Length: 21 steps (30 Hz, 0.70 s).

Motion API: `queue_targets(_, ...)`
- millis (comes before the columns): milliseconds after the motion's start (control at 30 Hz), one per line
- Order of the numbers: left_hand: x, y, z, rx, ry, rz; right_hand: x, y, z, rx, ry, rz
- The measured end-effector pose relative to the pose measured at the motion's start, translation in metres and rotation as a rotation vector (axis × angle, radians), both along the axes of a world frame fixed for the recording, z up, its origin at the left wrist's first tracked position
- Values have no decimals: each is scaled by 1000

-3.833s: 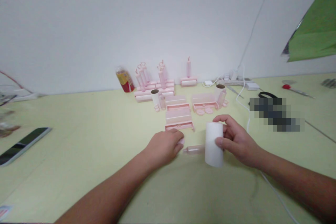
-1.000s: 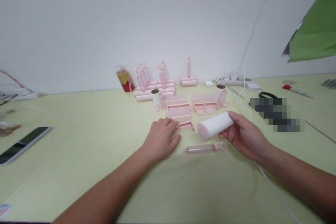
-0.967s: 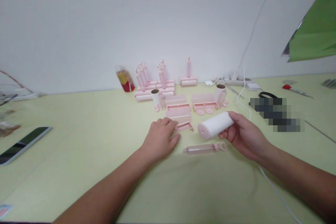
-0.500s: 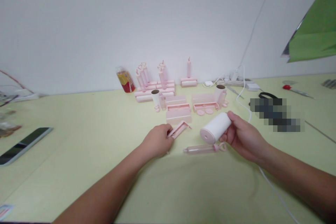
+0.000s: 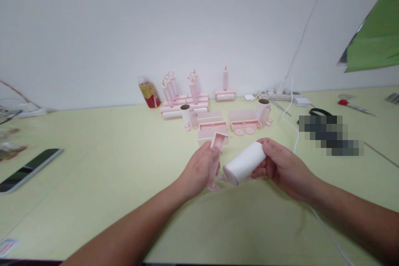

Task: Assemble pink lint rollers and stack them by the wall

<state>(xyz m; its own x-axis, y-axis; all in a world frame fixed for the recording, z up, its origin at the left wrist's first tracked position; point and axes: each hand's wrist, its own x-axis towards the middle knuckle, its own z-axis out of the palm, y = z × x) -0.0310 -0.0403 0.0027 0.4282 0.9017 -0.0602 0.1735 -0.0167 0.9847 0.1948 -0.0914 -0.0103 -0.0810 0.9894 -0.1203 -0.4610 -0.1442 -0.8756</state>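
Observation:
My left hand [image 5: 199,170] is closed around a pink lint roller frame [image 5: 218,143], an open trough now tilted nearly upright. In my right hand [image 5: 277,160] is a white sticky paper roll [image 5: 246,162], its pink-capped end pointing left and down at the frame. A small gap shows between roll and frame. Behind the roll, most of a clear pink handle lying on the table is hidden; only its tip [image 5: 222,178] peeks out. Just beyond my hands lie another pink frame [image 5: 245,125] and two round pink end caps [image 5: 249,131].
Finished-looking pink lint rollers [image 5: 173,113] stand along the wall. Cardboard-cored rolls [image 5: 185,113] flank the loose parts. A red and yellow package [image 5: 149,92] is at the back. A phone [image 5: 29,170] lies left; a white cable [image 5: 294,133], power strip [image 5: 280,96] and red-handled screwdriver [image 5: 355,107] are right.
My left hand has lifted the pink frame and turned it more upright. My right hand has brought the roll left and lower, closer to the frame, covering the handle.

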Motion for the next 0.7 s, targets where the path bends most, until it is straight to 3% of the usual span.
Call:
queue_targets(133,6,-7,4,50,72,44,-4,-3,-3,23,-17,37)
queue_targets(500,15,-20,10,-189,-25,-69,-7,-4,-7,23,-55,87)
queue_targets(700,16,-20,12,-203,-23,-58,-5,-5,-5,41,-108,81)
